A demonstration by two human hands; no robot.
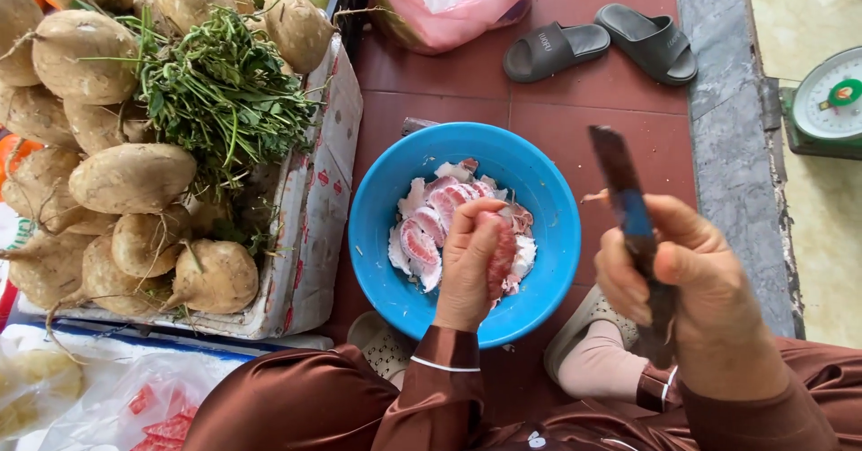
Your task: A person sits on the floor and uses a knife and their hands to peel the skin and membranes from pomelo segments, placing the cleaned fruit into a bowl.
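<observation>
Head view, looking down past brown sleeves. The left hand (471,258) is curled closed around a pink fruit segment (501,255), held directly over the blue bowl (382,227); the fingers wrap the piece so that only its right edge shows. The right hand (696,289) is closed in a full fist on the handle of a knife (626,191), blade pointing far and clear of the bowl, just right of its rim; whether the blade touches anything cannot be told. The bowl sits on red floor tiles (584,119), centre of scene, and holds pink peeled segments (431,213) mixed with white pith and peel scraps, lying touching one another under and left of the left hand. Left of the bowl, just beside it, stands a white foam box (314,227) piled with pale brown root tubers (133,177) and a bunch of green leafy stems (224,92) lying across the tubers. At the far edge a pink plastic bag (449,7) rests on the tiles, with 2 dark grey slippers (597,45) to its right, side by side. At the far right, beyond a grey stone strip (732,146), a green dial scale (831,101) stands on pale flooring. Clear plastic bags (108,397) lie at the near left.
</observation>
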